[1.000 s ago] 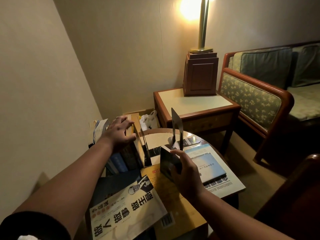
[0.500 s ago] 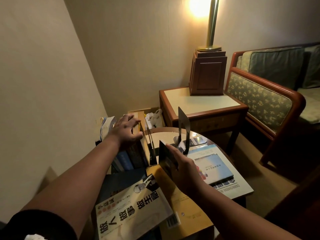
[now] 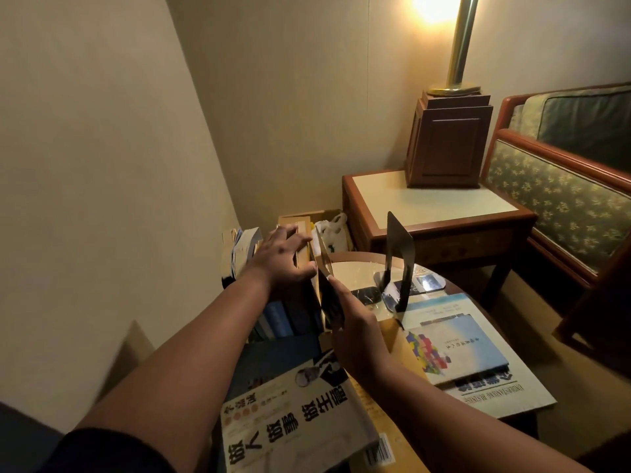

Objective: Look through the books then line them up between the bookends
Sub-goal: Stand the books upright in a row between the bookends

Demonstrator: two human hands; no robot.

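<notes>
My left hand [image 3: 281, 259] rests with spread fingers on the tops of a row of upright books [image 3: 280, 319] at the table's left edge. A dark book [image 3: 328, 303] stands upright against the right end of that row, held in my right hand [image 3: 356, 331]. One black metal bookend [image 3: 399, 257] stands on the round glass table [image 3: 351, 264], to the right and apart from the row. Flat on the table lie a white book with large Chinese characters [image 3: 293, 414], a yellow-brown book [image 3: 392, 339] and a blue-covered book [image 3: 459, 346] on top of a white business book [image 3: 502, 397].
A wooden side table [image 3: 430, 203] with a lamp base [image 3: 449, 141] stands behind the round table. A patterned armchair [image 3: 560, 196] is to the right. Loose papers [image 3: 244, 247], a box and a white bag [image 3: 333, 230] sit by the wall at left.
My right hand has carried the dark book leftward from near the bookend up against the upright row. My left hand has stayed on the tops of the books.
</notes>
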